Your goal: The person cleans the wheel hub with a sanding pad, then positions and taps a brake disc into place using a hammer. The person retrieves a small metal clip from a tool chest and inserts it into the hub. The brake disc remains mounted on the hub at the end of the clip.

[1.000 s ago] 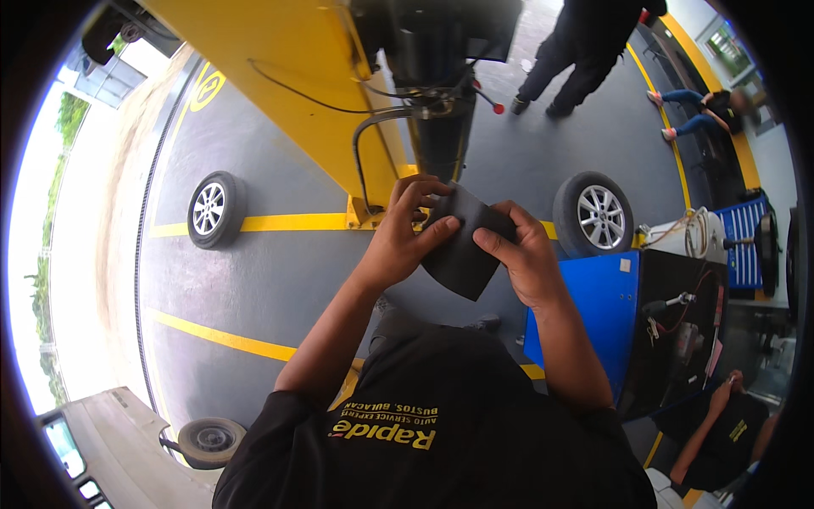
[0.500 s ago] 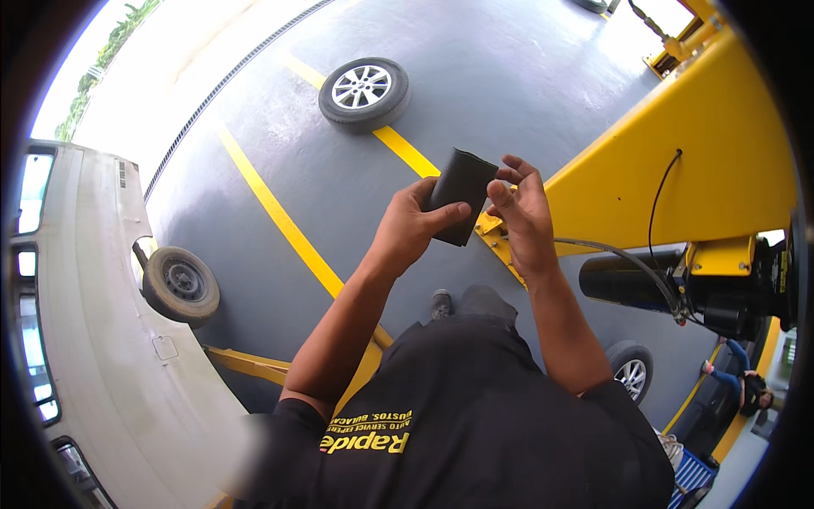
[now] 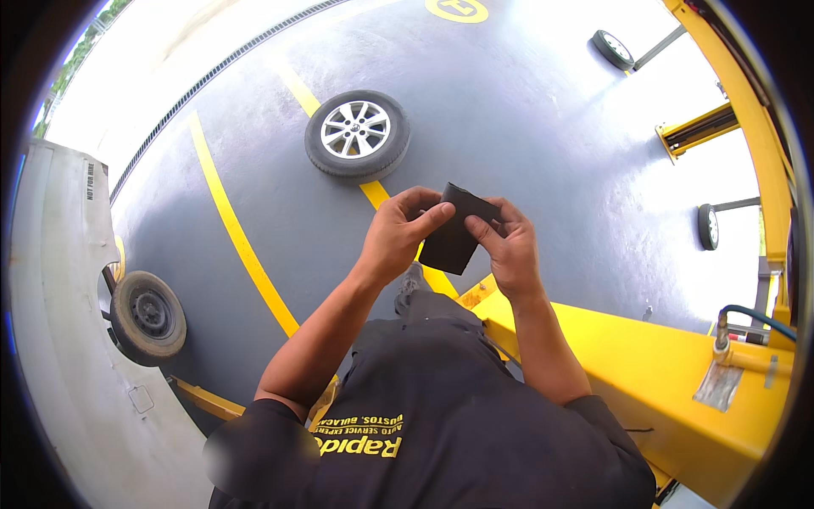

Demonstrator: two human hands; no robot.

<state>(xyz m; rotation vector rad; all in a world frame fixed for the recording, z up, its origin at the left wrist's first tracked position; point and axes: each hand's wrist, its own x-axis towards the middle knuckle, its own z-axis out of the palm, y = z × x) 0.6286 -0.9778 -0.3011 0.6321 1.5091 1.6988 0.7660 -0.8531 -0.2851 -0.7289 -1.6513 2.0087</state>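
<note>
Between my two hands is a folded dark sheet [image 3: 452, 237] that looks like sandpaper. My left hand [image 3: 397, 233] grips its upper left edge, thumb lying across the front and fingers behind. The opposite edge is pinched by my right hand [image 3: 511, 254], its thumb pressed on the front face and its fingers partly hidden behind. A fold line with slightly uneven edges shows along the top. The sheet is held up in front of my body, above the grey floor.
A tire with a silver wheel [image 3: 356, 136] lies flat on the floor ahead, over a yellow line. At left stands a pale vehicle [image 3: 68, 322] with a dark-rimmed wheel [image 3: 148, 318]. A yellow lift beam [image 3: 627, 365] is close on my right. More wheels [image 3: 612, 51] show farther right.
My right hand has closed on the sheet's right edge, where its fingers were apart beside it before. The view has turned and I have moved along the yellow beam.
</note>
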